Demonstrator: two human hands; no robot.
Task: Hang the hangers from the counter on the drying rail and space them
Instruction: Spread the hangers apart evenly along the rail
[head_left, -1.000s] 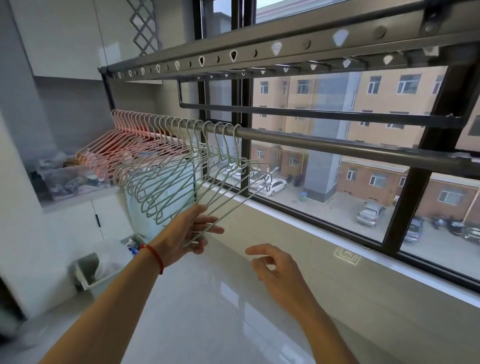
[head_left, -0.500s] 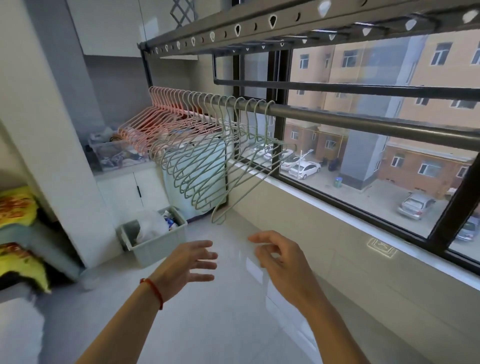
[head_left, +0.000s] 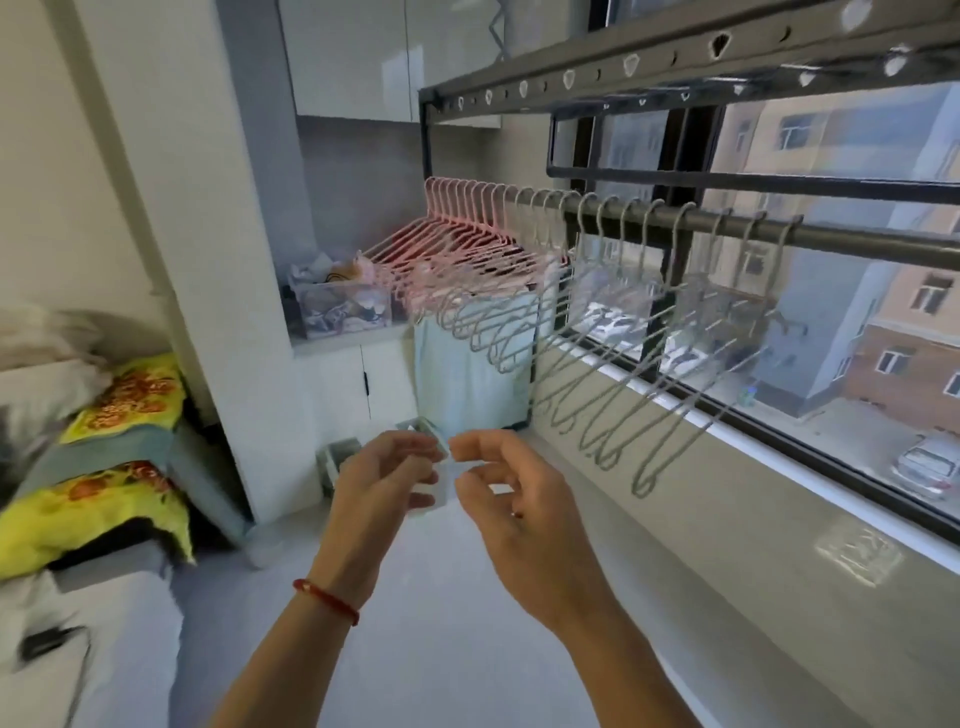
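Observation:
Several pink hangers (head_left: 457, 244) hang bunched at the left end of the dark drying rail (head_left: 857, 243). To their right several grey-green hangers (head_left: 623, 374) hang along the same rail, a little apart from each other. My left hand (head_left: 384, 483) and my right hand (head_left: 514, 493) float below the rail, side by side at waist height. Both hold nothing, their fingers loosely curled and apart. A red string circles my left wrist.
A perforated rack frame (head_left: 623, 67) runs overhead. The window ledge (head_left: 779, 493) lies along the right. A counter (head_left: 348, 343) with a clear box (head_left: 340, 309) stands at the back. A grey bin (head_left: 337, 457) is on the floor. Bedding with yellow covers (head_left: 119, 457) fills the left.
My left hand let go of the last grey-green hanger, which now hangs free. Both hands dropped and came together, and my view swung left toward the room.

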